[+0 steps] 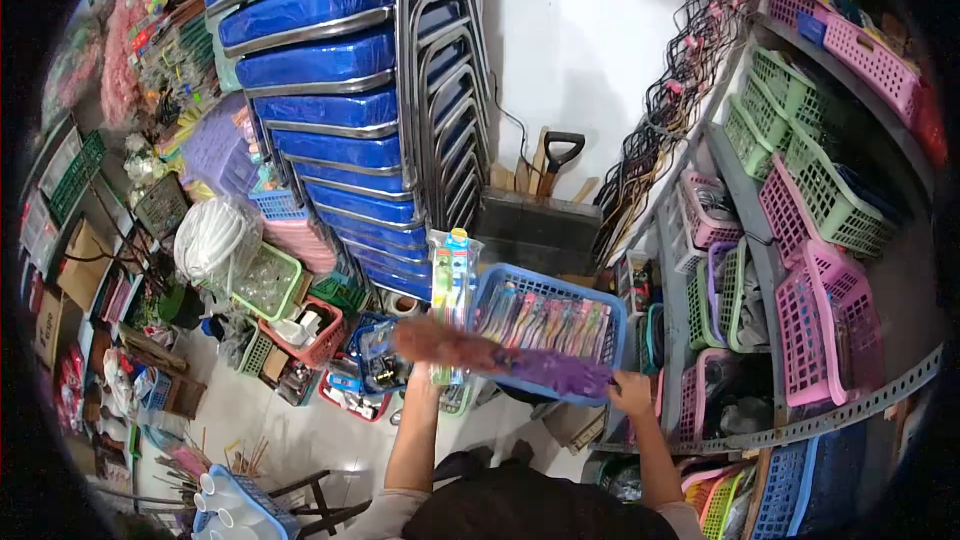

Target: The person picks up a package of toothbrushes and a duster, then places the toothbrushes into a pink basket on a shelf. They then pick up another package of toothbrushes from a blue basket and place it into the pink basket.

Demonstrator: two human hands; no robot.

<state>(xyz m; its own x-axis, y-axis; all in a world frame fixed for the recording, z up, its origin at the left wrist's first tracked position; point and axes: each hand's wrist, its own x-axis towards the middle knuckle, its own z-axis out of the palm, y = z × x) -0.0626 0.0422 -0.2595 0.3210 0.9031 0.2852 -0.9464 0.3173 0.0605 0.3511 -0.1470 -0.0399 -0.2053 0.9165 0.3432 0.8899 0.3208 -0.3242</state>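
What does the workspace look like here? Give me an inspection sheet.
Surface: no table; pale floor below.
Job's things: blue basket of toothbrush packs; one upright pack beside it; a blurred brown-purple streak crosses in front.
Clutter: floor baskets full of small goods.
Fingers: right hand grips the basket's near corner; left hand is at the upright pack, grip blurred.
Cables: thin black cable on the white wall.
Surroundings: stacked blue chairs, wire hangers, shelf baskets in pink and green.
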